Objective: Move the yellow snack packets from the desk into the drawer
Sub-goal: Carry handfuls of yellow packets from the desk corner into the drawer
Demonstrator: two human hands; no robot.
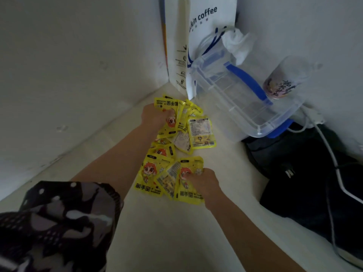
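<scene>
Several yellow packets [200, 132] with a red-haired cartoon figure lie in a loose pile on the white desk [172, 232], near the back corner. My left hand [155, 117] grips a bunch of packets at the far end of the pile. My right hand [204, 182] holds packets at the near end, fingers curled round one [186, 191]. No drawer is in view.
A white coffee paper bag [208, 22] stands in the corner. A clear plastic box with blue handles [241, 95] lies tilted to the right, a printed cup [282, 81] on it. A black bag [306, 183] and white cable [330, 152] occupy the right side. Walls close the left and back.
</scene>
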